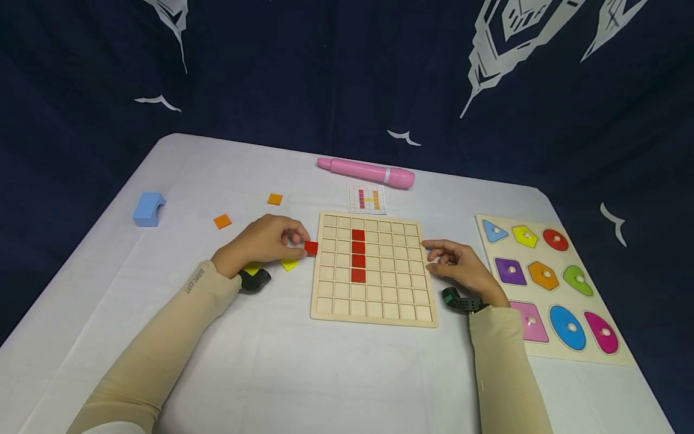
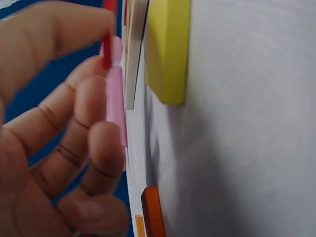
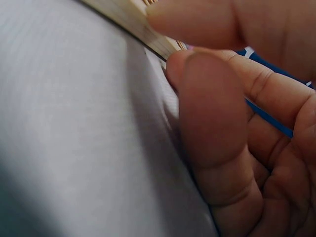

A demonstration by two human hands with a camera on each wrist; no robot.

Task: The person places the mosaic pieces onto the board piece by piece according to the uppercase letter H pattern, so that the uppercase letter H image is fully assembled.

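My left hand (image 1: pixel 268 238) pinches a red square tile (image 1: pixel 311 248) between thumb and fingertip, at the left edge of the wooden grid board (image 1: pixel 374 320). In the left wrist view this tile (image 2: pixel 107 59) stands edge-on, partly covered by the fingers. Several red tiles (image 1: pixel 358 260) fill cells of one column on the board. At the board's right edge, my right hand (image 1: pixel 461 265) rests its fingertips, fingers loosely bent. The right wrist view shows the thumb (image 3: pixel 197 22) at the board's rim (image 3: pixel 133 24). Yellow tiles (image 1: pixel 290 264) lie under and beside my left hand.
Two orange tiles (image 1: pixel 222 221) lie farther left, near a blue arch block (image 1: pixel 149 209). Behind the board are a pattern card (image 1: pixel 366 199) and a pink pen-shaped object (image 1: pixel 365 172). A shape puzzle board (image 1: pixel 547 289) lies at the right, partly behind my right forearm.
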